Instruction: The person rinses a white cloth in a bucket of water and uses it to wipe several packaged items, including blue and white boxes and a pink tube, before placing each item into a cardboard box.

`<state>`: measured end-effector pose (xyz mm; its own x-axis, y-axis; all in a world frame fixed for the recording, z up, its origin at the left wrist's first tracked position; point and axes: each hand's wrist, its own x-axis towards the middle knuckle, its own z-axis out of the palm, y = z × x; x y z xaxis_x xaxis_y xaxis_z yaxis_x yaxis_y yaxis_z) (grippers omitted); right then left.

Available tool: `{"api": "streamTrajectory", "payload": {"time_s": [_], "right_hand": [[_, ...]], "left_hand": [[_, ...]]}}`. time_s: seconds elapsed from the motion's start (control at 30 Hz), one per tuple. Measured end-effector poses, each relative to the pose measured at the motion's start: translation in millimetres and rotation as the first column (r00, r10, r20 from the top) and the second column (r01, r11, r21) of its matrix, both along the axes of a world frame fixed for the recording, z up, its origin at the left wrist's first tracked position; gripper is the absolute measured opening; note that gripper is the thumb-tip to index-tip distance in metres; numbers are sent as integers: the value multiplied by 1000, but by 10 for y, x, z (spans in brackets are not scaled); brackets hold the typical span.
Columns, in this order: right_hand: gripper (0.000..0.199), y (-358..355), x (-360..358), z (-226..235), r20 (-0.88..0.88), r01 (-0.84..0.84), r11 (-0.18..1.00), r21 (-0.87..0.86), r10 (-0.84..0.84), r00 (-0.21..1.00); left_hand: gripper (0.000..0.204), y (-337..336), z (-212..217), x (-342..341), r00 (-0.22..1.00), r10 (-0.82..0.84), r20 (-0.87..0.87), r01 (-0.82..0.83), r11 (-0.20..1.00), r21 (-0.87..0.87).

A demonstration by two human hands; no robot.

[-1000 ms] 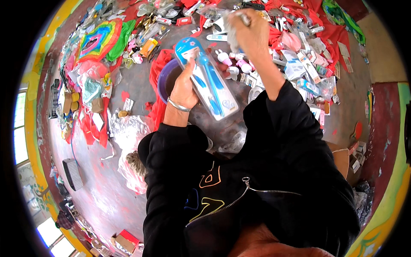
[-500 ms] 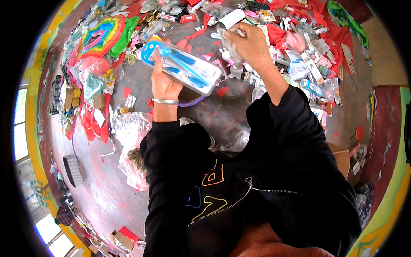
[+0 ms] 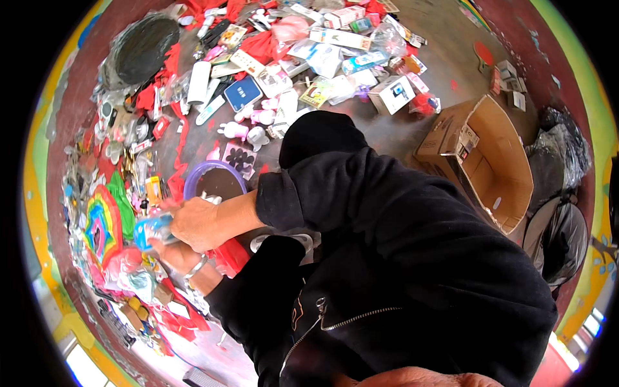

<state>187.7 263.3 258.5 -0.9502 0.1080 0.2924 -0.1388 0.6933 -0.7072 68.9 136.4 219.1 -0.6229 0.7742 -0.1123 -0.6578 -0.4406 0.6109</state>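
At the far left, a rainbow-striped, soft-looking piece (image 3: 101, 226) with wavy edges lies against a crumpled, glossy green plastic sheet (image 3: 120, 201). Just right of these, a blue-and-white, smooth-looking package (image 3: 152, 232) is in the person's hands, above the cluttered floor; motion blur hides its finer shape. The bare left hand (image 3: 180, 257), with a shiny, rounded silver metal bangle (image 3: 196, 266) at its wrist, has its grip closed on the package's lower edge, thumb and fingers only slightly parted. The bare right hand (image 3: 196, 224) is drawn in beside it, knuckles up; its fingertips are hidden, so I cannot tell how far closed its grip is or whether it holds anything.

The step in hand appears to be two-handed handling of the package; the next move would call for a steady left grip and clear placing of the right fingers.

Further right come a round purple plastic basin (image 3: 189, 185) with a smooth rim, a flat pink sheet bearing dark discs (image 3: 240, 159), and a ribless-looking, stiff brown cardboard box (image 3: 495, 169), open-topped, beside wrinkled, glossy black plastic bags (image 3: 558, 242).
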Motion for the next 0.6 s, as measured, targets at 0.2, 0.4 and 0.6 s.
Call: {"api": "streamTrajectory", "payload": {"time_s": [0.2, 0.4, 0.6], "right_hand": [[24, 567, -176, 174, 209, 383, 882, -275, -334, 919], [13, 909, -28, 273, 122, 326, 431, -842, -436, 891], [11, 490, -142, 185, -74, 213, 801, -559, -304, 950]], "left_hand": [[60, -381, -149, -380, 994, 103, 41, -104, 994, 18], [56, 125, 209, 160, 992, 56, 116, -79, 976, 204], [58, 145, 233, 319, 994, 107, 5, -107, 993, 46]]}}
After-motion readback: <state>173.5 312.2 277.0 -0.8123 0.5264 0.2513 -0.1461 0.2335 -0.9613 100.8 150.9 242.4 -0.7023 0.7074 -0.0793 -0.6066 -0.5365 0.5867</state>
